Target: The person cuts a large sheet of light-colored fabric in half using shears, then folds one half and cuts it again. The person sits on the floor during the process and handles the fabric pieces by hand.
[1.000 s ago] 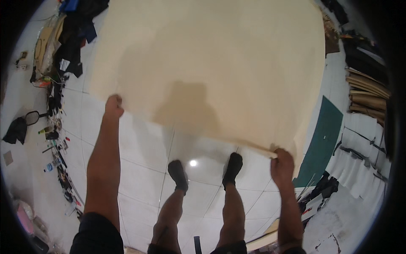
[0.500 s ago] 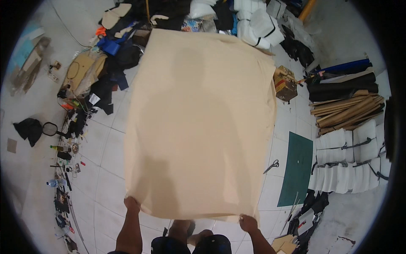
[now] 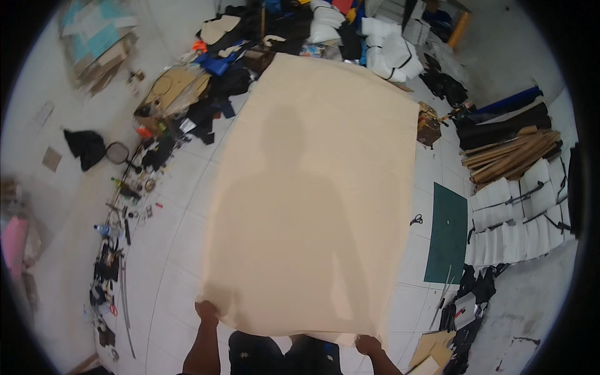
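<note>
A large sheet of beige fabric (image 3: 312, 194) stretches out before me over the tiled floor, with my shadow falling across it. My left hand (image 3: 207, 310) grips its near left corner. My right hand (image 3: 369, 344) is closed on the near right corner. Between the hands the near edge sags slightly in front of my legs. The far end lies by the piled goods, its far left corner turned at an angle. Scissors (image 3: 417, 219) rest on the floor just off the sheet's right edge, partly close to the fabric.
Right of the sheet lies a green cutting mat (image 3: 447, 234). Bundled white padding (image 3: 522, 234) and brown rolls (image 3: 509, 159) line the right wall. A wooden box (image 3: 429, 128) stands near the far right corner. Small clutter and a bottle (image 3: 103, 230) run along the left wall.
The view has swung left. The sheet looks flatter and straighter along its right edge, which now reaches nearer the scissors. Both hands still hold the near corners.
</note>
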The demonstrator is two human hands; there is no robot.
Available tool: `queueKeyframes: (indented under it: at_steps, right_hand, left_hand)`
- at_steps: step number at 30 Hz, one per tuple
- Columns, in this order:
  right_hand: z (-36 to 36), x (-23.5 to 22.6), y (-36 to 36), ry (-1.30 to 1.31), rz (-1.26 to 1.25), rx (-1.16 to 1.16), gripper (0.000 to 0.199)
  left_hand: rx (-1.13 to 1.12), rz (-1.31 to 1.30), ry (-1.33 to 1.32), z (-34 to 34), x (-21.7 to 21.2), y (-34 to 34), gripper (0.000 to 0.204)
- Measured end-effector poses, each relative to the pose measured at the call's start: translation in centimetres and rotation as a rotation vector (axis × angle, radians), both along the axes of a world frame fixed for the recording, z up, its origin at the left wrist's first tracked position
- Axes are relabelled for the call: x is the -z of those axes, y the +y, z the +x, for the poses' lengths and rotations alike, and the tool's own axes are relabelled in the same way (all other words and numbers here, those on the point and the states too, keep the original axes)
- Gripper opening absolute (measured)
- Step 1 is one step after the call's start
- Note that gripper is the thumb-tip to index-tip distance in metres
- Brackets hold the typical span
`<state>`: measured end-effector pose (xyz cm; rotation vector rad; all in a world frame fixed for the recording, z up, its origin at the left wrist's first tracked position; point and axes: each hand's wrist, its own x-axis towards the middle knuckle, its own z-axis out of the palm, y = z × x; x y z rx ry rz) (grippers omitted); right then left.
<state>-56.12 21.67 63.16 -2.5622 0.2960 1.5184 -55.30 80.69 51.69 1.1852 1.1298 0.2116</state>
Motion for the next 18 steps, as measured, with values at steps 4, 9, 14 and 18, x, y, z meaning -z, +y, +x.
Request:
queueKeyframes:
  at_steps: [4,9,14,18]
  right_hand:
    - [-9.4,-0.9,2.1,0.054,-0.033,-0.027,0.046]
    - [-19.1,-1.9,9.1,-0.011,-0.101,-0.057,0.041]
    - [-25.0,-1.7,8.4,-0.092,-0.231,-0.089,0.040]
    - [-27.2,-2.1,11.7,-0.091,-0.112,-0.108,0.037]
  left_hand:
    - [0.283,0.313,0.135,-13.5,10.1,6.7,0.030]
    - [0.780,0.953,0.726,-20.6,14.2,3.9,0.016]
    - [-0.059,0.346,0.165,-15.8,-1.7,3.2,0.044]
    - [-0.214,0.296,0.228,-24.3,-6.1,8.7,0.042]
